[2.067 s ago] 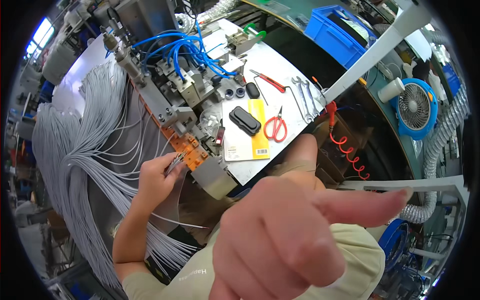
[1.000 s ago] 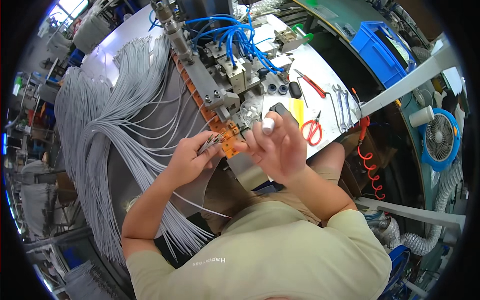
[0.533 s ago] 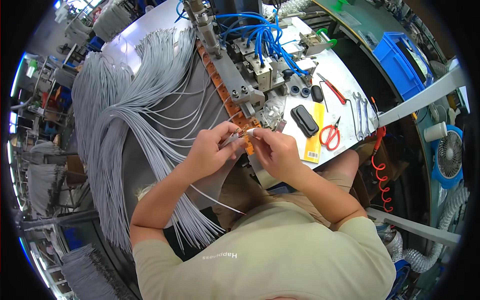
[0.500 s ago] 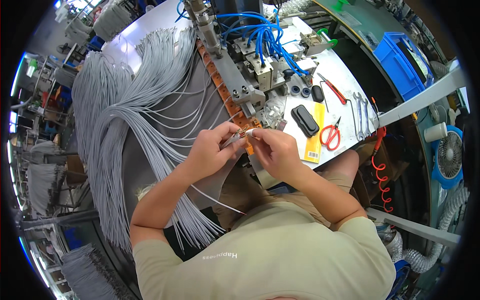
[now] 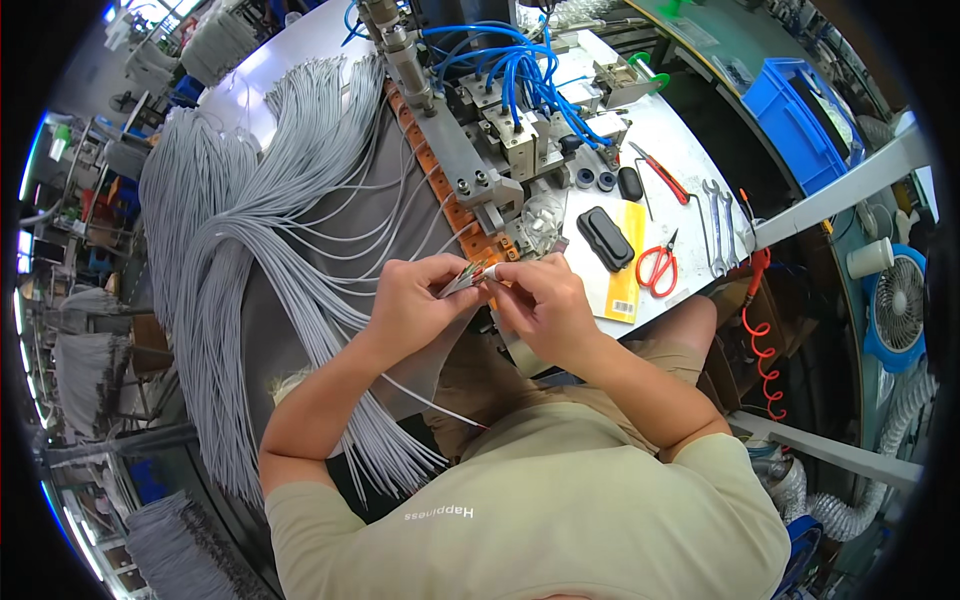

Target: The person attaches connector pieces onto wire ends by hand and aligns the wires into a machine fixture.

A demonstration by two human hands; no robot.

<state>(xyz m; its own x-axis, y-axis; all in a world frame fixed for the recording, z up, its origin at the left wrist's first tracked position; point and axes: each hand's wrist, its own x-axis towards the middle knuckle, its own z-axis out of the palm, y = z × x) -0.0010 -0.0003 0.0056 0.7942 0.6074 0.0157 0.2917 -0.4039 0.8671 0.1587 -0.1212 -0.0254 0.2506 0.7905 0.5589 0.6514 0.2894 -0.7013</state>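
Note:
Over the near end of the machine's orange rail (image 5: 448,200), my two hands meet. My left hand (image 5: 405,308) is closed around a small group of grey cable ends (image 5: 462,281), whose thin coloured wires poke out past the fingertips. Thumb and fingers of my right hand (image 5: 552,308) pinch a small white piece (image 5: 491,272) against those wires; whether it is a cable end or a separate part I cannot tell. A thick bundle of long grey cables (image 5: 225,225) spreads over the table to the left. Several single cables run from it to the rail.
The metal machine (image 5: 445,135) with blue air tubes (image 5: 525,65) stands just beyond my hands. On the white tabletop to the right lie red-handled scissors (image 5: 656,268), a black case (image 5: 606,238), wrenches (image 5: 718,225) and a red-handled knife (image 5: 662,172). A blue fan (image 5: 893,308) is farther right.
My right fingers have curled and shifted slightly left against the wires. The left hand keeps its grip almost in place. The whole view has shifted a little.

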